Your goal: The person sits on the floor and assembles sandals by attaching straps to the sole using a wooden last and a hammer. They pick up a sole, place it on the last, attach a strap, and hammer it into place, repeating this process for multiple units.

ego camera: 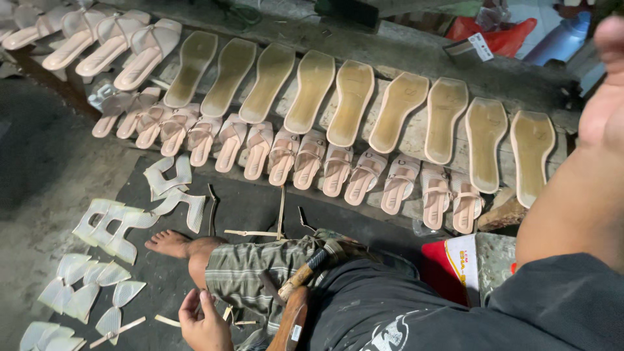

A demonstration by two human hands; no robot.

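Left hand (203,322) open, palm up, empty, near hammer (300,276) on lap; right hand (604,84) raised, blurred, grip indiscernible.

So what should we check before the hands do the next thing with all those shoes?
1. Left hand free: ok, open with palm up, holding nothing.
2. Right hand free: cannot tell, blurred at the picture's edge.
3. Wooden-handled hammer within reach: ok, lying on the lap beside the left hand.
4. Row of tan flat insoles laid out: ok, side by side on the boards.
5. Row of pale pink strappy sandal uppers: ok, lined up below the insoles.
6. White cut-out pieces: ok, spread on the dark mat.
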